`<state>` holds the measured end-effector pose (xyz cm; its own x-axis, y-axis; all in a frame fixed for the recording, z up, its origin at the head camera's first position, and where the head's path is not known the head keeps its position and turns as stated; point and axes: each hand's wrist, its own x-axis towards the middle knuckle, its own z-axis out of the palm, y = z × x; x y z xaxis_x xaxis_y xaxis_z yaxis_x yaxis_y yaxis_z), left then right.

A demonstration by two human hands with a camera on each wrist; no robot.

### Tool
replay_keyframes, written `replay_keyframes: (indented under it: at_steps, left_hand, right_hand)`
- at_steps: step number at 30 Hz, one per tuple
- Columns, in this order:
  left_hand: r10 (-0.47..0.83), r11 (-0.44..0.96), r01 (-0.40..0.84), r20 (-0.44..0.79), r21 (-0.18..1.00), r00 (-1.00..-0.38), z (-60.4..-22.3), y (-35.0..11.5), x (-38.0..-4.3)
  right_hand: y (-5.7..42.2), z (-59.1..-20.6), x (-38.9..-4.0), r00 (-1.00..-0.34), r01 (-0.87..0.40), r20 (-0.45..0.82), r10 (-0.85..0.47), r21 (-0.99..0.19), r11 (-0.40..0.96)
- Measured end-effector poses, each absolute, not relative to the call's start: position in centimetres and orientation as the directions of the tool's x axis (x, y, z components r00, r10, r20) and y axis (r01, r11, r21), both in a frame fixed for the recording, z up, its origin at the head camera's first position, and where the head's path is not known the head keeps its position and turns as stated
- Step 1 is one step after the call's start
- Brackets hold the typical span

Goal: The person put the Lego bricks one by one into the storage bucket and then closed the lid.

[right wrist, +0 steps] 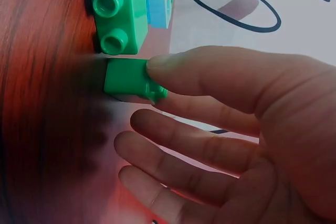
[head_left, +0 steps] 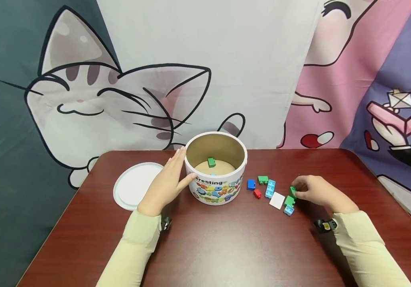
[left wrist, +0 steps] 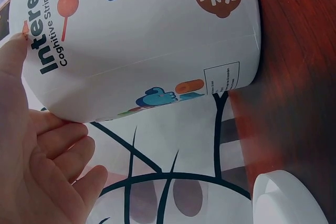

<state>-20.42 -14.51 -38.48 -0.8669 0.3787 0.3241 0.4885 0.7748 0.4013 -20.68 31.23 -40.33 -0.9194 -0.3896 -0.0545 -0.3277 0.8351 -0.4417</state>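
Note:
A white round bucket (head_left: 212,191) with colourful print stands on the table, its top uncovered. Inside it lie a green block (head_left: 211,162) and a partly hidden light-blue piece (head_left: 213,173). My left hand (head_left: 167,181) rests against the bucket's left side, fingers extended and thumb at the front near the rim. At the right, my right hand (head_left: 318,193) pinches a small green block (right wrist: 126,77) between thumb and forefinger; its other fingers hold nothing. Right beside that block is a larger green block (right wrist: 123,17) with two studs, and a light-blue block (head_left: 289,210) sits in front.
Left of the bucket lies a white round lid (head_left: 133,185). Between bucket and right hand are a blue block (head_left: 251,184), a red block (head_left: 257,193), a green block (head_left: 262,179), a long light-blue block (head_left: 270,188) and a white square piece (head_left: 277,200). A printed cloth (head_left: 205,79) hangs behind the table.

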Motion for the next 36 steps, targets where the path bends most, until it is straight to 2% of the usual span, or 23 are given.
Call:
replay_keyframes:
  at_steps: [15, 36]
  left_hand:
    - [0.39, 0.77, 0.5, 0.327, 0.397, -0.861, -38.5, -14.5, -20.7]
    - [0.382, 0.77, 0.493, 0.327, 0.404, -0.864, -38.4, -14.6, -20.5]
  right_hand:
    - [31.8, -40.6, -20.9, -0.928, -0.318, -0.047, -0.369, -0.411, 0.854]
    - [28.8, -38.9, -20.8, -0.966, -0.257, 0.151, -0.21, -0.479, 0.839]
